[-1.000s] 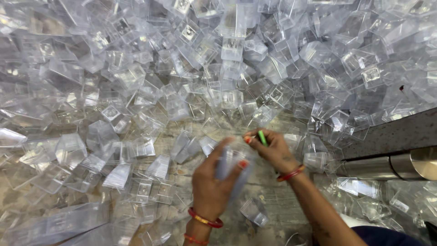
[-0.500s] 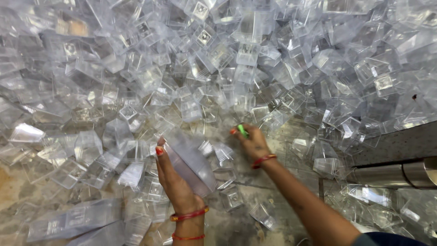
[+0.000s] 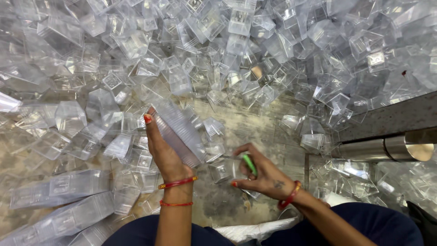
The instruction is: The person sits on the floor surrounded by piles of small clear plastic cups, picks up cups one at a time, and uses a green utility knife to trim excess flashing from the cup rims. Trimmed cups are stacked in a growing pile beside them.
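My left hand (image 3: 165,150) grips a long nested stack of clear plastic cups (image 3: 180,132), tilted up and to the left. My right hand (image 3: 261,175) is lower and to the right, fingers closed around a small green-handled tool (image 3: 249,165). Its fingertips rest on a single clear square cup (image 3: 221,170) lying on the floor. Both wrists wear red bangles. A huge heap of loose clear plastic cups (image 3: 236,54) fills the floor ahead.
Two long nested stacks of clear cups (image 3: 61,189) lie on the floor at the lower left. A shiny metal pipe (image 3: 387,148) sticks in from the right, under a grey ledge (image 3: 391,116). Bare worn floor (image 3: 259,125) shows ahead of my hands.
My right hand has pulled back from the heap toward me with the green tool, down onto a single cup. My left hand keeps the stack, now raised and more upright.
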`<act>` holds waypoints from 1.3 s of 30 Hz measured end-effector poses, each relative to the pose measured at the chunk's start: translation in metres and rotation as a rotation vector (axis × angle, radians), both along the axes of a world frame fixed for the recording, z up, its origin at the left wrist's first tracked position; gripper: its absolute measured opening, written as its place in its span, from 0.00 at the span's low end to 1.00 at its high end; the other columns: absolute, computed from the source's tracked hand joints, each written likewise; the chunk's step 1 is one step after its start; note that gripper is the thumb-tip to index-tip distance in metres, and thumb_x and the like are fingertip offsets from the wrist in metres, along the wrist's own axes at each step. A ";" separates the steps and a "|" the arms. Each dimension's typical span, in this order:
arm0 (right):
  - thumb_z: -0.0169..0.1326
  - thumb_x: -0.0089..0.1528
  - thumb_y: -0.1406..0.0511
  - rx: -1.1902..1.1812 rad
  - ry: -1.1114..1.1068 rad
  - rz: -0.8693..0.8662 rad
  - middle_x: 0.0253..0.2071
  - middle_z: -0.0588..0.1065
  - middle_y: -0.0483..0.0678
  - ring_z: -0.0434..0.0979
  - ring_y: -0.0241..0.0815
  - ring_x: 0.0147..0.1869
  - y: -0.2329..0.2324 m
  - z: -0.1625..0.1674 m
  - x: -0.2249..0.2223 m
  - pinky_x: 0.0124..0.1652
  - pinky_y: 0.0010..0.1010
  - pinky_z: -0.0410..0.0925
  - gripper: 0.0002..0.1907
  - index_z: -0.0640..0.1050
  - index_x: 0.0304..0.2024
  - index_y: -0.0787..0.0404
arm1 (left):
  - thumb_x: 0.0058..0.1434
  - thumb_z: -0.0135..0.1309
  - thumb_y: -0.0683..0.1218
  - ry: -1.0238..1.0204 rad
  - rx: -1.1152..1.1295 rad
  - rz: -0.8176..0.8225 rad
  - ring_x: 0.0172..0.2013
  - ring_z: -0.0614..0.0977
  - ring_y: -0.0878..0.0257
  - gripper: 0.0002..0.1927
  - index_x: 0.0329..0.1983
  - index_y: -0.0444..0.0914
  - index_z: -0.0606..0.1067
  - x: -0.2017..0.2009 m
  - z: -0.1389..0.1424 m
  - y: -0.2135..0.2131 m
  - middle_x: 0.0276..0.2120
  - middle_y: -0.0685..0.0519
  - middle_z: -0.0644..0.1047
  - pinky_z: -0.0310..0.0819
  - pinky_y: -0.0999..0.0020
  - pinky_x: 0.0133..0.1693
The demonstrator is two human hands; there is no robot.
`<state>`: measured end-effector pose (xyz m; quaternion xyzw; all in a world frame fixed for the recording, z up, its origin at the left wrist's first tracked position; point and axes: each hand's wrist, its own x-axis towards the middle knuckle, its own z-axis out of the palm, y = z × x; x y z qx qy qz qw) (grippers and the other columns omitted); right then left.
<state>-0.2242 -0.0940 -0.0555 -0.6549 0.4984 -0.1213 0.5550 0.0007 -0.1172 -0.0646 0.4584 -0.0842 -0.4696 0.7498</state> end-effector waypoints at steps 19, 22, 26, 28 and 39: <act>0.61 0.57 0.53 -0.155 0.099 0.127 0.49 0.79 0.48 0.78 0.43 0.44 -0.017 -0.022 0.008 0.40 0.34 0.71 0.26 0.76 0.51 0.61 | 0.68 0.41 0.65 -0.046 0.021 -0.030 0.70 0.65 0.57 0.38 0.72 0.37 0.64 0.000 -0.003 -0.003 0.72 0.50 0.63 0.57 0.61 0.66; 0.60 0.60 0.51 -0.239 0.133 0.196 0.45 0.78 0.47 0.79 0.40 0.45 -0.020 -0.029 0.010 0.42 0.34 0.72 0.22 0.81 0.49 0.59 | 0.67 0.40 0.66 -0.035 0.059 -0.038 0.70 0.64 0.59 0.38 0.73 0.39 0.63 0.001 -0.003 -0.002 0.72 0.52 0.62 0.56 0.61 0.66; 0.61 0.56 0.49 -0.250 0.312 0.270 0.42 0.75 0.48 0.78 0.44 0.39 -0.019 -0.036 0.011 0.40 0.37 0.70 0.24 0.82 0.48 0.55 | 0.67 0.41 0.64 0.038 0.000 -0.026 0.69 0.67 0.57 0.37 0.73 0.39 0.62 0.001 -0.003 -0.004 0.71 0.51 0.64 0.61 0.60 0.66; 0.62 0.57 0.49 -0.344 0.275 0.243 0.40 0.76 0.49 0.79 0.44 0.39 -0.018 -0.037 0.010 0.39 0.37 0.70 0.23 0.83 0.47 0.55 | 0.68 0.41 0.64 0.055 -0.014 -0.023 0.67 0.69 0.56 0.37 0.73 0.38 0.62 0.001 -0.004 -0.005 0.69 0.50 0.66 0.62 0.60 0.65; 0.66 0.56 0.55 -0.860 0.142 0.304 0.55 0.76 0.49 0.82 0.47 0.37 -0.036 -0.036 0.040 0.34 0.36 0.73 0.19 0.81 0.45 0.57 | 0.67 0.41 0.66 0.095 -0.003 -0.015 0.65 0.71 0.57 0.38 0.73 0.40 0.62 0.004 0.002 -0.003 0.68 0.51 0.67 0.66 0.60 0.62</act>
